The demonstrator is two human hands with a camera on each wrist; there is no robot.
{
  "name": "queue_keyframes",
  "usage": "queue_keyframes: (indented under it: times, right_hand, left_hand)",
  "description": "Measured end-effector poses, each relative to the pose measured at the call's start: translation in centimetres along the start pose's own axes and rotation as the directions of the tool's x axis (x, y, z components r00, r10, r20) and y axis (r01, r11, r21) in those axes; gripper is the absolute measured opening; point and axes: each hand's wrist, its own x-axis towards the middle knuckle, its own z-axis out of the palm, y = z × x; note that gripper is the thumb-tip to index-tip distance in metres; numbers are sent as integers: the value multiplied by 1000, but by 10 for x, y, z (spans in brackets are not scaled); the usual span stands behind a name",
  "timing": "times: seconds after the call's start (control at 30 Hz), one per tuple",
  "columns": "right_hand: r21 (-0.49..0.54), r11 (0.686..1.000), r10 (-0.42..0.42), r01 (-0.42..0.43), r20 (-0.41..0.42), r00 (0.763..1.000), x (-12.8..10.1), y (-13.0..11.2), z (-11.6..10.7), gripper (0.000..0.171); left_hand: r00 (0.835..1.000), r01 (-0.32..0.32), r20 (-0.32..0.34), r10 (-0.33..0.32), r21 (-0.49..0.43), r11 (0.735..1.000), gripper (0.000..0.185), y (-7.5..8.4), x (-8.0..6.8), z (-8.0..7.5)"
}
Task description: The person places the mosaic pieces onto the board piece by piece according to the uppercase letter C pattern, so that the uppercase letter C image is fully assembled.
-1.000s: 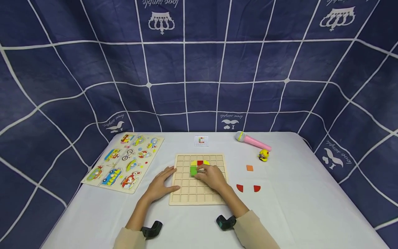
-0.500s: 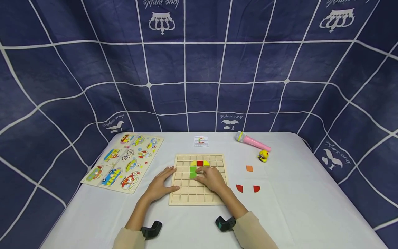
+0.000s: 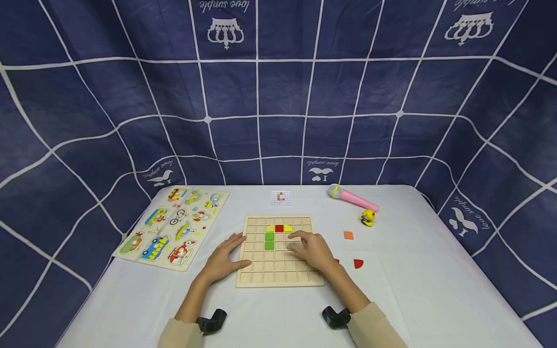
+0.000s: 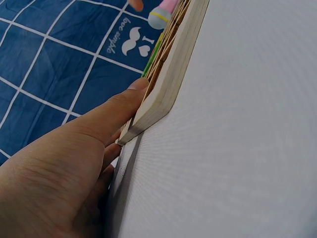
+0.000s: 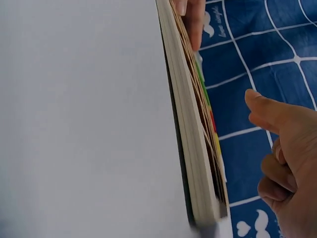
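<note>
A square wooden grid board (image 3: 283, 277) lies on the white table. In its cells sit two green squares (image 3: 270, 240), a red square (image 3: 279, 228) and two yellow rounded pieces (image 3: 288, 228) flanking the red one. My left hand (image 3: 224, 258) rests along the board's left side with fingers extended; in the left wrist view its thumb (image 4: 121, 106) lies on the board's edge. My right hand (image 3: 314, 249) hovers over the board's right half, holding nothing. Thumb and index finger are apart there, and the right wrist view shows the other fingers (image 5: 277, 178) curled in.
Right of the board lie an orange square (image 3: 348, 235) and two red quarter-round pieces (image 3: 358, 264), one mostly hidden by the right forearm. Beyond them are a pink microphone (image 3: 357, 198) and a yellow toy figure (image 3: 367, 217). A pattern card (image 3: 281, 197) lies behind the board, a picture puzzle (image 3: 191, 251) left.
My right hand has let go of the lower green square, now lying in its cell, and moved right. The left hand stays in place.
</note>
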Motion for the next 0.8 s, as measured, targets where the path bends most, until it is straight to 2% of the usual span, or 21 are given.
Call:
queue_keyframes:
  times: [0.3, 0.5, 0.67, 0.8]
  right_hand:
    - [-40, 999, 0, -1, -43, 999, -26, 15, -40, 26]
    - [-80, 997, 15, -18, -47, 999, -47, 32, -59, 29]
    - [-89, 994, 65, -66, -21, 998, -64, 47, -69, 32]
    - [-101, 988, 124, -119, 39, 992, -73, 57, -74, 33]
  left_hand:
    - [1000, 7, -1, -7, -7, 1000, 83, 1, -1, -1]
    - [1000, 10, -2, -10, -7, 1000, 83, 1, -1, -2]
    - [1000, 13, 5, -13, -15, 1000, 83, 2, -1, -2]
    - [1000, 11, 5, -11, -9, 1000, 83, 2, 0, -2]
